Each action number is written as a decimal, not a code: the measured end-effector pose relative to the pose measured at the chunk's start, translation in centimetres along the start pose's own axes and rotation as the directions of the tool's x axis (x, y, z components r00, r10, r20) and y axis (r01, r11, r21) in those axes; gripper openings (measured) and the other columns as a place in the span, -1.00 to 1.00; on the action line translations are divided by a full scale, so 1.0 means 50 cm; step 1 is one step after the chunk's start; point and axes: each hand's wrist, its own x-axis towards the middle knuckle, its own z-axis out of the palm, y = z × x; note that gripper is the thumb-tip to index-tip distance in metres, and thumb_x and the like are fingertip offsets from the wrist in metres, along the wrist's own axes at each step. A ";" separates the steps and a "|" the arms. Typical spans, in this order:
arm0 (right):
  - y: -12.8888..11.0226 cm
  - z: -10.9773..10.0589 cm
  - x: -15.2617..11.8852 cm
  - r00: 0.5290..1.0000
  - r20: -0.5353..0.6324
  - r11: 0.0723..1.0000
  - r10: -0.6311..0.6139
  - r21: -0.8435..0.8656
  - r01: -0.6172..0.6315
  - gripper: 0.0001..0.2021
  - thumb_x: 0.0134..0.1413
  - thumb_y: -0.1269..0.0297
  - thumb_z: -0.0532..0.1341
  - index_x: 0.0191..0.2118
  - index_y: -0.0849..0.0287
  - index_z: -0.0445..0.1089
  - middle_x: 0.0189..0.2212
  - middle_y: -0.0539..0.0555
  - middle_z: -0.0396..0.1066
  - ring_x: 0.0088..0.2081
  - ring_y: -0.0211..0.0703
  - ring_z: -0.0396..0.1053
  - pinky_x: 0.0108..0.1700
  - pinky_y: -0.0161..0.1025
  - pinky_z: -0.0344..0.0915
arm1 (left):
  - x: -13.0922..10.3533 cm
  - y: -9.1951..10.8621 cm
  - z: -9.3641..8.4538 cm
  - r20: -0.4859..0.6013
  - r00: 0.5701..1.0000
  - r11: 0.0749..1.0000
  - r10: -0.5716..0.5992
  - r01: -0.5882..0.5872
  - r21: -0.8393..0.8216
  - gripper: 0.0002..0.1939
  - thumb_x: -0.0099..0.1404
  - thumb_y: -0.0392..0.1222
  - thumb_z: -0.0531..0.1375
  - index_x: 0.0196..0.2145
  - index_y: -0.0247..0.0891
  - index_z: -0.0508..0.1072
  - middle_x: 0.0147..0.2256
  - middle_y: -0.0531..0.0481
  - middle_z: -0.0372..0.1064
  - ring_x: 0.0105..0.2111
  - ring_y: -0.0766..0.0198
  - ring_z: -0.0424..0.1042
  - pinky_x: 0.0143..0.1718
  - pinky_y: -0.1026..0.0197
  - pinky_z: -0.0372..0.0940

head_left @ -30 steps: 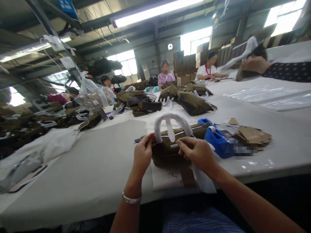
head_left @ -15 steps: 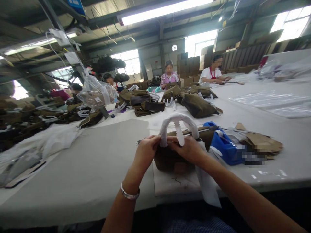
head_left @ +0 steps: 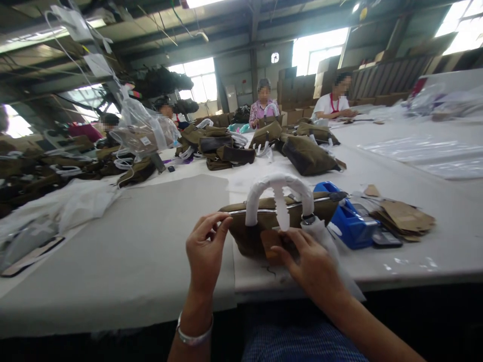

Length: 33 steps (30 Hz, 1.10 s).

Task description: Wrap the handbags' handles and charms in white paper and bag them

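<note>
An olive-brown handbag (head_left: pixel 247 241) stands upright on the table in front of me. Its arched handle (head_left: pixel 277 181) is wrapped in white, and a white toothed strip (head_left: pixel 281 208) hangs down inside the arch. A silver zipper (head_left: pixel 237 212) runs along the top. At the zipper's left end, my left hand (head_left: pixel 207 246) pinches with thumb and forefinger; what exactly lies between the fingertips is hidden. My right hand (head_left: pixel 307 259) is at the bag's front, thumb and fingers closed around the edge of a brown leather tag (head_left: pixel 270 246). White wrapping (head_left: pixel 332 246) hangs by the bag's right side.
Right of the bag stands a blue tape dispenser (head_left: pixel 349 223), with a dark phone-like object (head_left: pixel 387 238) and brown paper pieces (head_left: pixel 409 218) beyond. More olive bags (head_left: pixel 307 153) are piled farther back. Clear plastic sheets (head_left: pixel 418 156) lie at right. Several people sit across the table.
My left hand has moved left, off the handle's base to the zipper's end. My right hand has dropped from the top of the bag to the leather tag. The bag's zipper now shows.
</note>
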 end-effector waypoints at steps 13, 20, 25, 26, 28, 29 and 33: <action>-0.028 0.008 0.022 0.975 -0.186 0.991 -0.120 0.035 0.129 -0.74 0.24 0.53 0.19 -0.02 0.11 0.41 -0.20 0.05 0.52 -0.18 -0.09 0.44 -0.07 -0.16 0.38 | -0.027 0.024 0.066 0.066 0.985 0.802 -0.160 0.169 -0.572 -0.95 0.26 -0.19 0.39 -0.29 -0.15 0.62 -0.29 0.03 0.61 -0.32 0.34 0.53 -0.35 0.37 0.36; 0.001 0.019 0.014 0.977 0.014 0.975 -0.212 -0.070 0.213 -0.77 0.25 0.31 0.29 0.01 0.15 0.51 -0.06 0.11 0.53 -0.07 0.05 0.42 -0.05 -0.03 0.36 | -0.036 0.025 0.071 0.056 0.998 0.961 0.038 -0.021 -0.277 -0.88 0.38 -0.22 0.27 -0.19 -0.09 0.64 -0.21 0.04 0.56 -0.15 0.27 0.49 -0.05 0.22 0.37; -0.004 0.023 0.033 0.990 -0.050 0.992 -0.130 0.001 0.130 -0.75 0.34 0.31 0.20 0.06 0.23 0.45 -0.10 0.11 0.56 -0.12 -0.06 0.50 -0.04 -0.14 0.39 | -0.038 0.016 0.083 0.090 0.993 0.979 0.072 -0.052 -0.199 -0.85 0.37 -0.21 0.28 -0.13 -0.09 0.63 -0.20 0.02 0.54 -0.14 0.26 0.48 -0.05 0.21 0.36; -0.007 0.023 0.041 0.994 -0.045 0.995 -0.096 -0.017 0.095 -0.75 0.33 0.32 0.20 0.06 0.23 0.45 -0.11 0.10 0.56 -0.15 -0.08 0.52 -0.11 -0.17 0.40 | -0.038 0.015 0.085 0.102 0.993 0.981 0.060 -0.040 -0.191 -0.85 0.37 -0.21 0.28 -0.12 -0.09 0.63 -0.20 0.02 0.54 -0.15 0.26 0.48 -0.06 0.21 0.36; -0.015 0.024 0.059 1.000 0.004 0.995 -0.017 -0.098 0.018 -0.76 0.30 0.29 0.24 0.04 0.16 0.48 -0.12 0.07 0.55 -0.25 -0.09 0.54 -0.27 -0.19 0.37 | -0.038 0.015 0.089 0.115 0.993 0.983 0.034 -0.013 -0.181 -0.85 0.37 -0.18 0.28 -0.13 -0.10 0.64 -0.20 0.01 0.55 -0.16 0.24 0.49 -0.07 0.21 0.37; -0.019 0.025 0.067 0.999 0.035 0.989 0.019 -0.149 -0.014 -0.77 0.28 0.26 0.26 0.01 0.11 0.50 -0.12 0.05 0.55 -0.31 -0.10 0.53 -0.35 -0.19 0.32 | -0.038 0.014 0.091 0.118 0.993 0.984 0.022 0.000 -0.180 -0.85 0.37 -0.17 0.28 -0.13 -0.11 0.64 -0.20 0.00 0.55 -0.16 0.24 0.49 -0.07 0.21 0.37; -0.025 0.033 0.095 0.994 0.076 0.964 0.080 -0.258 -0.058 -0.84 0.27 0.15 0.27 -0.09 -0.02 0.56 -0.12 0.01 0.56 -0.42 -0.15 0.50 -0.45 -0.21 0.17 | -0.038 0.010 0.095 0.125 0.992 0.981 -0.019 0.042 -0.188 -0.85 0.38 -0.15 0.28 -0.14 -0.12 0.64 -0.20 -0.01 0.56 -0.15 0.24 0.50 -0.04 0.20 0.36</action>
